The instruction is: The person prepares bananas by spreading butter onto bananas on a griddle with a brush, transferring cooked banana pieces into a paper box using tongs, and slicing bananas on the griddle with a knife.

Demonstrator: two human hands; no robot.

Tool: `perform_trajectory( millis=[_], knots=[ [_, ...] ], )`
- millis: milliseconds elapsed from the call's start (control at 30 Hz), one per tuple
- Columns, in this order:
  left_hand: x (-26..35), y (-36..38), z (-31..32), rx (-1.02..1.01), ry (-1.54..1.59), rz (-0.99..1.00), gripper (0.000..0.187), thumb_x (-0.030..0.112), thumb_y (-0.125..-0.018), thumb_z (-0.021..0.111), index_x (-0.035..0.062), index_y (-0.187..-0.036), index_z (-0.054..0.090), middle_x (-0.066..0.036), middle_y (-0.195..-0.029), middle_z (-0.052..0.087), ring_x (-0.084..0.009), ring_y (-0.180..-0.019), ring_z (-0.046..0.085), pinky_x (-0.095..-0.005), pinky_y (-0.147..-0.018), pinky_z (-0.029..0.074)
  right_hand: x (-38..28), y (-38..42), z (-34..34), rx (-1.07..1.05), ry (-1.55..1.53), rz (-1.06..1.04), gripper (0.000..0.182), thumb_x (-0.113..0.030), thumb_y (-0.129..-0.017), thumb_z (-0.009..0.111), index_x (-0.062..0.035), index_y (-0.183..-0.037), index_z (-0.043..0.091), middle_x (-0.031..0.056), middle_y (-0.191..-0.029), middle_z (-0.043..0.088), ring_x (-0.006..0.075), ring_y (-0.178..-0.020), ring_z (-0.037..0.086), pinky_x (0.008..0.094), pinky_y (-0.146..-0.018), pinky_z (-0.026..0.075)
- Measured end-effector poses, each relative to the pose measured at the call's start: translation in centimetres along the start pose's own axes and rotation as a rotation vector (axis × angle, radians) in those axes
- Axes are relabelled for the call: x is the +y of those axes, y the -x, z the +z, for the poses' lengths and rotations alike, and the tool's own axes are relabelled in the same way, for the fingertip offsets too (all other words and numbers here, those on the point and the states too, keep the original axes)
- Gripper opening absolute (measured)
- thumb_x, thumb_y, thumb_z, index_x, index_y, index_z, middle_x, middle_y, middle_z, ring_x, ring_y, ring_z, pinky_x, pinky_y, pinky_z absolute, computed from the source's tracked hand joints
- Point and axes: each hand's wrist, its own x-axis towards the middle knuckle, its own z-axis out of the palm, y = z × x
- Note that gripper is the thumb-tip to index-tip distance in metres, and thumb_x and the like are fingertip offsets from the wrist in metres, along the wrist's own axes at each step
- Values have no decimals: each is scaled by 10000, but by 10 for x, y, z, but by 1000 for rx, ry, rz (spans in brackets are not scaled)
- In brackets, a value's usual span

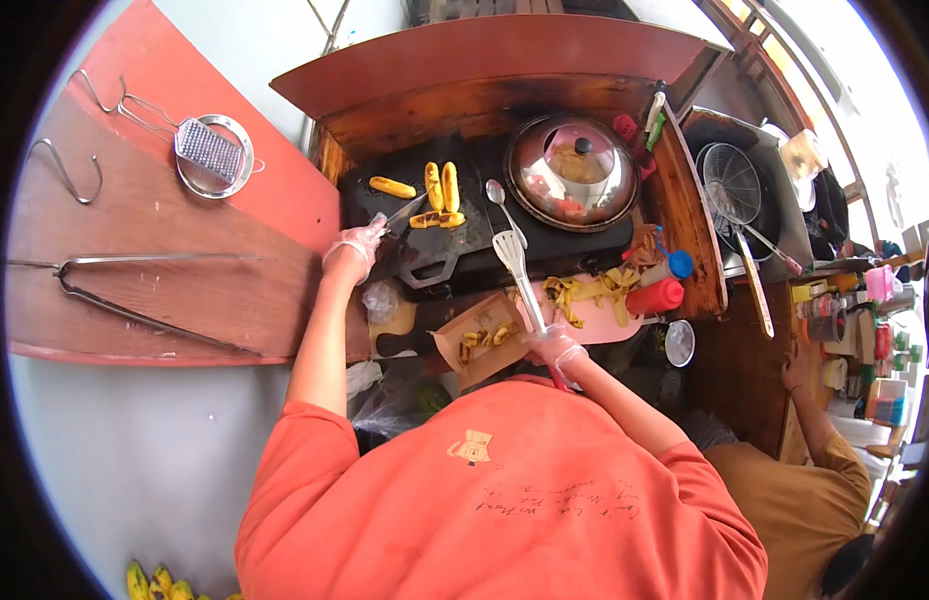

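My left hand [356, 250], in a clear plastic glove, is closed round the handle of a knife [404, 212] at the left edge of the black griddle [479, 215]. The blade points toward several yellow banana pieces [442, 187] lying on the griddle. My right hand [556, 345], gloved too, grips a slotted spatula [514, 262] whose head reaches over the griddle's front edge. Left of that hand, a cardboard box [464, 372] holds browned banana pieces [486, 338]. Banana peels [564, 300] lie on a pink cutting board [604, 318] beyond the same hand.
A lidded pan [572, 172] and a spoon [504, 208] rest on the griddle's right part. Red bottle [656, 297] and blue-capped bottle [674, 266] stand right of the board. A co-worker [799, 490] is at lower right. Tongs [144, 290] and a grater [208, 150] are at left.
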Motion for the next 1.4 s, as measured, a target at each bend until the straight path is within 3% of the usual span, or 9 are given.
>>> perform_trajectory(
  millis=[100,267,400,500,800,933,1167,1300,1400],
  knots=[
    [20,21,-27,0,-68,-1,434,167,-995,538,351,-1387,562,-147,-1097,693,-368,-897,673,-472,-786,537,5,-3,-1,-51,29,-13,223,-196,-840,664,24,-833,628,89,-648,639,168,-555,605,317,-510,490],
    [16,19,-17,155,-40,301,398,159,-979,583,311,-1346,601,-127,-1064,711,-342,-905,682,-444,-780,541,1,-1,0,17,102,-15,236,-203,-822,671,30,-815,634,113,-677,668,183,-574,634,328,-527,504],
    [2,5,4,222,-42,322,273,236,-1001,539,269,-1239,669,-118,-992,719,-328,-844,682,-428,-747,542,-8,5,-2,-38,62,20,237,-198,-810,676,36,-811,638,117,-683,675,189,-583,645,332,-533,507],
    [-9,-9,19,100,-141,207,449,54,-964,575,257,-1365,589,-86,-1114,719,-298,-925,691,-415,-775,546,7,-6,-1,-22,92,18,232,-191,-814,675,39,-822,641,111,-676,671,188,-585,644,332,-534,506],
    [-4,19,-9,-2,-153,99,441,178,-985,568,370,-1382,557,-154,-1077,699,-358,-926,674,-468,-787,532,0,-3,-3,-34,110,32,244,-198,-856,660,39,-905,630,114,-736,685,188,-635,665,310,-555,529],
    [-11,8,7,144,-75,279,429,181,-983,575,366,-1370,571,-147,-1054,703,-360,-913,671,-472,-775,529,4,-4,-1,-64,7,33,244,-197,-865,654,33,-942,629,111,-750,691,187,-642,670,307,-562,538],
    [10,46,-26,124,-242,155,402,168,-976,576,335,-1341,604,-132,-1014,715,-361,-875,674,-462,-752,530,-9,2,-4,-80,45,51,229,-203,-868,659,25,-870,649,92,-718,672,175,-614,639,301,-566,519],
    [-8,26,1,367,-52,-2,309,339,-1033,480,211,-1222,688,-96,-1036,741,-320,-938,693,-452,-822,530,-10,5,-2,-65,35,63,246,-212,-875,648,26,-815,657,82,-697,663,164,-594,617,305,-551,495],
    [-19,-8,20,284,494,-577,632,662,-925,548,78,-1051,753,-83,-899,728,-230,-834,657,-360,-778,489,1,-5,-3,-66,44,35,303,-271,-883,696,21,-804,680,70,-697,655,144,-606,597,281,-571,495]
  ],
)
